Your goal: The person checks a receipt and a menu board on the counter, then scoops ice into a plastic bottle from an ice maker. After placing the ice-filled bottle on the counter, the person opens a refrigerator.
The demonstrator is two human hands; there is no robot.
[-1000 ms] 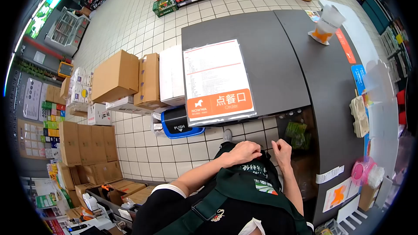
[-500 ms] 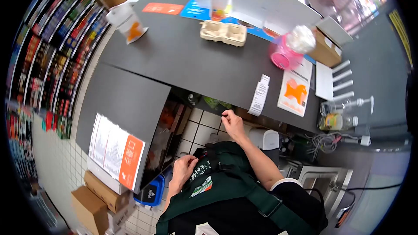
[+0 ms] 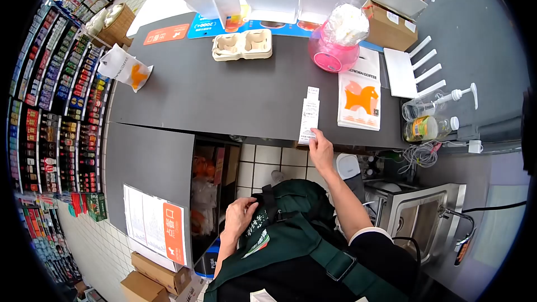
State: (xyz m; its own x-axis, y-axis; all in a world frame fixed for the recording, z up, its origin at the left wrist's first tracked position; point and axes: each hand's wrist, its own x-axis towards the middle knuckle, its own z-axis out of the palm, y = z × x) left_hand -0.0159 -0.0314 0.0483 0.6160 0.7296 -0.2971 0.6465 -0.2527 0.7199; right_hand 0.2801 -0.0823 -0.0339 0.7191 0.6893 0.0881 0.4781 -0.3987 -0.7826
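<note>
A long printed receipt lies on the dark counter, its lower end at the front edge. My right hand is at that end, with index finger and thumb closed on its lower right corner. Low by the front of my green apron is my left hand, its fingers curled in. Whatever those fingers may hold is hidden. To the right of the receipt rests a stack of white paper bags with an orange print.
The counter carries a cardboard cup tray, a white paper bag, a pink container, a white router and bottles. A menu sheet lies on the left counter. A metal sink is at right.
My right hand has moved from in front of the counter's edge up to the receipt and closed on its corner. My left hand stays by the apron. The view has shifted.
</note>
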